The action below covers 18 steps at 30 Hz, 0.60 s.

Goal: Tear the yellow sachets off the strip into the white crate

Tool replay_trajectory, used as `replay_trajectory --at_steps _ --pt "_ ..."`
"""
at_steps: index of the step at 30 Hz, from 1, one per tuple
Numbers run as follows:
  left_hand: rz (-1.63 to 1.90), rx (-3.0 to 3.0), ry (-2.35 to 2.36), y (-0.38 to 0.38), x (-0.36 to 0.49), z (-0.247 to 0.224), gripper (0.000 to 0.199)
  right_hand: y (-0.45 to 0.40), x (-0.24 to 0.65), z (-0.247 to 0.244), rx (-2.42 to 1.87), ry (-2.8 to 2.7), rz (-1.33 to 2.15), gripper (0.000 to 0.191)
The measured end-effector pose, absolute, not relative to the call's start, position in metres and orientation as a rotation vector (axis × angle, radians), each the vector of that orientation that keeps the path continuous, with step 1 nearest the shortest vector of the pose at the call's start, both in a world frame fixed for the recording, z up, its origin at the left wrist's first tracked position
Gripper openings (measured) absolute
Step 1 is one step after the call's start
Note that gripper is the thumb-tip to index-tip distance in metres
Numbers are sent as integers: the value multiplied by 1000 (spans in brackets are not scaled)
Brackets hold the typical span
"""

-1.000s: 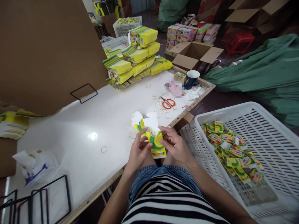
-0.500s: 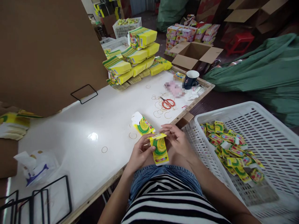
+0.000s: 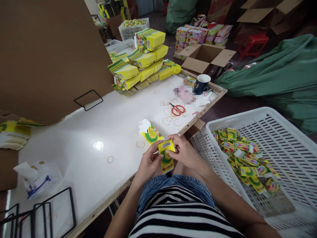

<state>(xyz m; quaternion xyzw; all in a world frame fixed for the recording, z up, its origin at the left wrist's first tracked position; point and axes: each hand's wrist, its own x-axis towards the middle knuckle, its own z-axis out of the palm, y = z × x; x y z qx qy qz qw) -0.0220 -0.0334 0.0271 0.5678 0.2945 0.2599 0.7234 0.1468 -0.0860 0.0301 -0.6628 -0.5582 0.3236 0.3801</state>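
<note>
Over my lap, at the table's front edge, a small yellow and green carton [image 3: 166, 161] is held between both hands. Its barcode flap faces up toward me. My left hand [image 3: 150, 161] grips the carton's left side, thumb on the front. My right hand [image 3: 184, 150] closes on its upper right, with the thumb against the front just below the flap. Just beyond my fingers, another yellow carton [image 3: 151, 133] lies on the white tabletop with its white end flaps sticking out.
Stacks of flat yellow cartons [image 3: 146, 62] stand at the back. Red-handled scissors [image 3: 177, 109] lie among rubber bands; a dark mug [image 3: 201, 85] is at the far corner. To my right, a white plastic basket [image 3: 279, 125] holds several cartons. A tissue pack [image 3: 37, 181] and black wire frames [image 3: 71, 208] are at left.
The carton's top flap has folded down toward me, so its barcode now shows. My right hand has moved in from beside the carton and taken hold of it.
</note>
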Motion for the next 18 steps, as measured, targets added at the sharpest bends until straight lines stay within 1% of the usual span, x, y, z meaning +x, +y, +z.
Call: replay_trajectory --at_steps 3,7,11,14,16,18 --pt "593 1232 648 -32 -22 26 46 -87 149 31 -1698 -1419 818 38" --pt "624 1180 653 -29 -23 27 46 -88 158 27 -1551 -1342 784 18" --pt "628 1153 620 -30 -19 26 44 -87 157 13 -1289 -1039 972 23" --pt "647 1158 627 -34 -12 23 43 -88 152 7 -1214 -929 1029 22" --pt "668 1227 641 -36 -9 20 42 -93 158 11 -1235 -984 969 19" --pt "714 1427 705 -35 -9 16 42 -103 175 22 -1352 -1092 739 16"
